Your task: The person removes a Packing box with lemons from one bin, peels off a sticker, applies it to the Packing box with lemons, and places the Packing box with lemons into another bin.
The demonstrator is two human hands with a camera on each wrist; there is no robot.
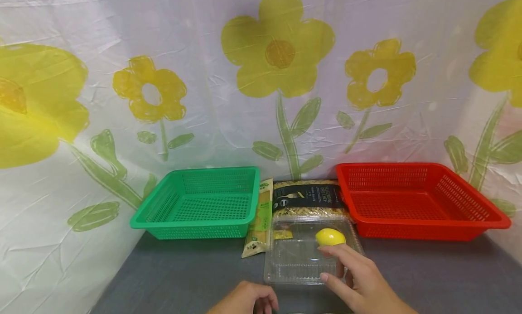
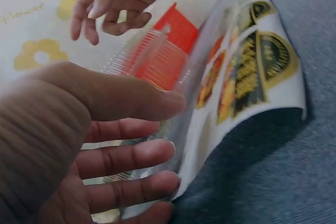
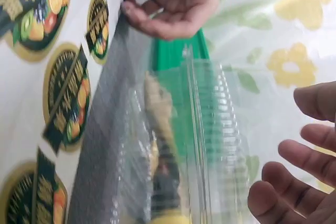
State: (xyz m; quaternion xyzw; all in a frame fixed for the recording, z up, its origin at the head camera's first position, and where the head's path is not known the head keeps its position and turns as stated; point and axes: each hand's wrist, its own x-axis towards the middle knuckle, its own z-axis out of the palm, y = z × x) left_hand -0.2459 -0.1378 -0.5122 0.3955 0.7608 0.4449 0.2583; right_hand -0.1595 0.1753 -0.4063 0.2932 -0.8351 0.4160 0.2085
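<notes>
A clear plastic clamshell container (image 1: 299, 259) lies on the dark table in the middle of the head view. Within its outline, toward the far right, shows a yellow lemon (image 1: 330, 236). My right hand (image 1: 359, 275) hovers over the container's near right part, thumb and fingers spread, nothing between them. Just off the container's near left corner is my left hand (image 1: 250, 298), fingers loosely bent and holding nothing. In the left wrist view the left hand's fingers (image 2: 131, 158) reach toward the container's side. From the right wrist, the container's ribbed wall (image 3: 220, 129) stands beside the fingers.
Behind the container lie a pasta bag (image 1: 307, 198) and a slim tan-and-green packet (image 1: 261, 219). A green basket (image 1: 195, 232) stands at left, a red basket (image 1: 420, 230) at right. White sheeting with fruit emblems (image 2: 286, 90) runs along the near side. A flowered cloth (image 1: 204, 137) hangs behind.
</notes>
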